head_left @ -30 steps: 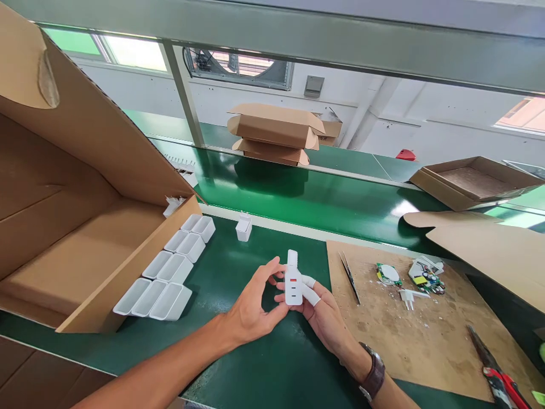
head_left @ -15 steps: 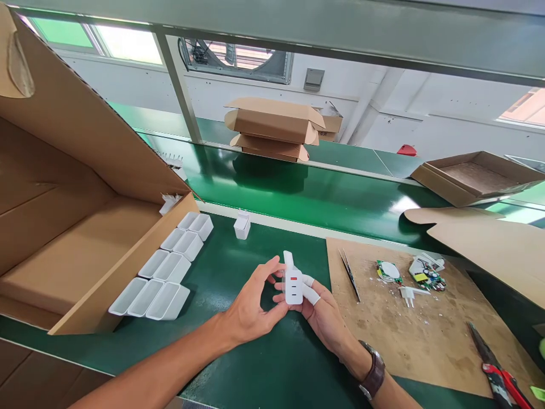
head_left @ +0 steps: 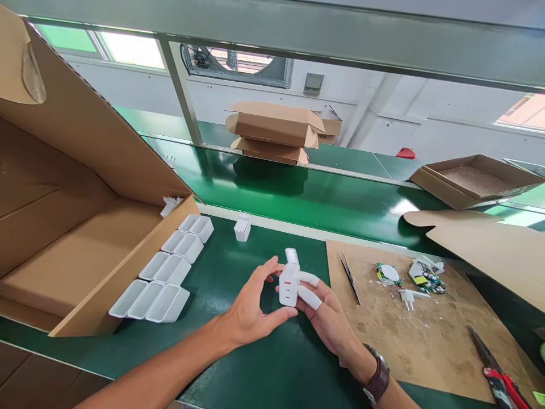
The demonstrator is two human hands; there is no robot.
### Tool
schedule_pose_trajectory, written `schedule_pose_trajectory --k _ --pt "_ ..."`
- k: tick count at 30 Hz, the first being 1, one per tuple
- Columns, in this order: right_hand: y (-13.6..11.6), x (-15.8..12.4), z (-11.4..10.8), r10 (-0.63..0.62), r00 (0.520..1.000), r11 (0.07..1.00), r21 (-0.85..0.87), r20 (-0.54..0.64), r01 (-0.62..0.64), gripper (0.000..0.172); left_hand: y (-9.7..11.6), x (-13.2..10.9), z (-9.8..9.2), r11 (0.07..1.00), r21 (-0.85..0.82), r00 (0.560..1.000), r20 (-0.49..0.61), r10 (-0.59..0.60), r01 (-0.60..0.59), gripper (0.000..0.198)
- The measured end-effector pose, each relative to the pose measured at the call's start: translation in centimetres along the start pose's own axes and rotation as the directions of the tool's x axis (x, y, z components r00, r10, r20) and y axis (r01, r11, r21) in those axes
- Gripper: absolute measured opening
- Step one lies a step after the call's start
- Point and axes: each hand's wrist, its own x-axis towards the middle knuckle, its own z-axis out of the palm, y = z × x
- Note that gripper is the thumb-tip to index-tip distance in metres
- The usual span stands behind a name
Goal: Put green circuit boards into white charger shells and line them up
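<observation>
A white charger with a red port and two dark slots facing me is held upright above the green bench. A white flap-like part sticks up from its top. My right hand grips the charger from the right, white covers on two fingers and a watch on the wrist. My left hand closes round it from the left, thumb at its lower edge and fingertips at its upper left side; some fingers are hidden behind it. A second white charger stands on the bench beyond my hands.
Left, several white open casings line a big cardboard box. Right, a brown board bears tweezers, circuit boards, a white plug piece and red-handled cutters. Cardboard boxes stand behind.
The charger has turned in my fingers, so more of its top part and side show. My left thumb reaches further right along its lower edge.
</observation>
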Motion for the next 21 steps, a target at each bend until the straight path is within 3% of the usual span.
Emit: schedule_pose_trajectory --k 2,3,5,8,11,14,17,19,21 --pt "0.0 0.2 -0.8 -0.216 0.972 0.954 -0.234 -0.097 0.189 0.035 0.0 -0.2 -0.1 0.996 0.014 0.995 0.046 -0.090 0.089 0.111" --pt "0.1 0.3 -1.3 -0.341 0.935 0.881 -0.382 -0.101 0.280 0.032 -0.1 -0.4 -0.1 0.991 0.020 0.988 0.072 -0.136 0.135 0.118" --pt "0.3 0.6 -2.2 -0.530 0.848 0.658 -0.627 0.007 0.416 0.026 -0.3 -0.7 0.2 0.977 0.029 0.970 0.123 -0.212 0.210 0.128" --pt "0.5 0.9 -3.0 -0.606 0.767 0.392 -0.762 0.208 0.516 0.028 -0.6 -1.0 0.7 0.960 0.041 0.946 0.164 -0.280 0.277 0.132" --pt "0.5 0.9 -3.0 -0.643 0.728 0.322 -0.779 0.237 0.538 0.030 -0.6 -1.0 0.8 0.960 0.057 0.942 0.185 -0.282 0.276 0.132" --pt "0.3 0.8 -3.0 -0.673 0.708 0.323 -0.777 0.212 0.540 0.034 -0.5 -0.8 0.6 0.966 0.059 0.948 0.187 -0.259 0.252 0.133" --pt "0.2 1.2 -3.1 -0.614 0.767 0.403 -0.762 0.186 0.508 0.028 -0.6 -0.7 0.6 0.963 0.066 0.948 0.173 -0.268 0.261 0.130" --pt "0.3 1.4 -2.9 -0.539 0.837 0.552 -0.713 0.089 0.431 0.021 -0.8 -0.7 0.8 0.968 0.073 0.956 0.158 -0.249 0.240 0.128" --pt "0.2 1.4 -2.3 -0.398 0.917 0.777 -0.545 -0.040 0.314 0.026 -1.0 -0.7 1.0 0.982 0.068 0.975 0.125 -0.185 0.177 0.121"
